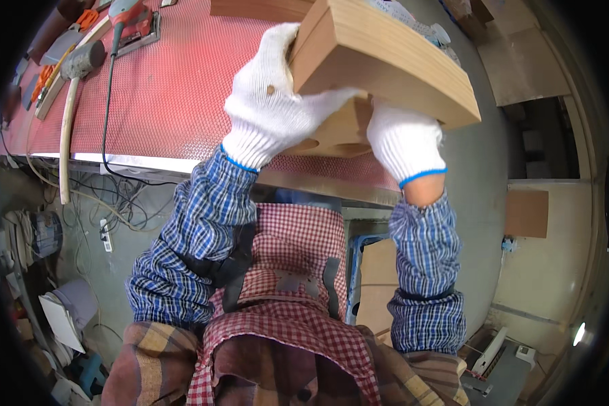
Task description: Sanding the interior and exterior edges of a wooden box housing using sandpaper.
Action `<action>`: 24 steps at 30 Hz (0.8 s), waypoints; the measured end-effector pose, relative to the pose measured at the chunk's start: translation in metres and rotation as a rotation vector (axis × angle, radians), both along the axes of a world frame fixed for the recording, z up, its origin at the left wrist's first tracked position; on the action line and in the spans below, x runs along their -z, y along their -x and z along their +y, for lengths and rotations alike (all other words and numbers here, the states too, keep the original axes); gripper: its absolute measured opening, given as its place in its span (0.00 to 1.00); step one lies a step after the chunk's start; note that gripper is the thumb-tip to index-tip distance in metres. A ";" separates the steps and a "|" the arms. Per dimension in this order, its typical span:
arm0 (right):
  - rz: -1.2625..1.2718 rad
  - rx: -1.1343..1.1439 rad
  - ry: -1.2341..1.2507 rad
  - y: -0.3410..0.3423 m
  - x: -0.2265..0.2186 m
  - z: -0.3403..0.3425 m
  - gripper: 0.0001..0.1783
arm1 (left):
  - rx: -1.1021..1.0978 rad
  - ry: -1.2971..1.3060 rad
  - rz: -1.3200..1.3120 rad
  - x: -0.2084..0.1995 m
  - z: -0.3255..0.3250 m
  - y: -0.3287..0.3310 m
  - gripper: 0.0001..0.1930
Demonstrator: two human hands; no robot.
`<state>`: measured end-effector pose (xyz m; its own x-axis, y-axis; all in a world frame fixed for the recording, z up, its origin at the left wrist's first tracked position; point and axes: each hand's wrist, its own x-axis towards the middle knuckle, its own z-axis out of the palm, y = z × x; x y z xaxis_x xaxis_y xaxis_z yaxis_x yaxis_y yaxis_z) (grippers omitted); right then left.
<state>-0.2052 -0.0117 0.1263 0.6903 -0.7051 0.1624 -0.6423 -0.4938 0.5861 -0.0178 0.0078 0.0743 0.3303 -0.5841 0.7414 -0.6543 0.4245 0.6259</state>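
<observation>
A thick, light-brown wooden block (pixel 386 64) is raised and tilted over the table's near edge. My left hand (pixel 271 101), in a white knit glove, grips its left end, with the thumb stretched along the underside. Under the block's right part is my right hand (pixel 406 135), gloved the same way; its fingers are mostly hidden behind the wood, and it appears to support the piece. Below and between the hands shows a wooden piece with round holes (pixel 342 128); whether it is joined to the block I cannot tell.
A red textured mat (pixel 169 88) covers the table. At the left lie a mallet (pixel 81 61), its handle overhanging the edge, and a corded red-and-grey sander (pixel 132 24). Another wooden piece (pixel 257 9) lies at the back. Cables (pixel 125 203) hang below the table.
</observation>
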 end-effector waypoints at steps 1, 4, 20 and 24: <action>0.081 -0.023 0.049 0.000 0.000 0.000 0.08 | 0.003 -0.004 0.006 -0.001 0.004 0.001 0.40; -0.084 0.151 -0.176 -0.004 -0.006 0.023 0.20 | 0.136 -0.005 0.192 0.004 0.009 -0.004 0.36; -0.375 0.131 -0.247 0.041 -0.023 0.103 0.27 | 0.066 0.022 0.106 0.004 0.000 0.003 0.36; -0.453 0.103 -0.231 0.044 -0.023 0.127 0.24 | 0.063 -0.059 0.128 0.007 0.000 0.001 0.36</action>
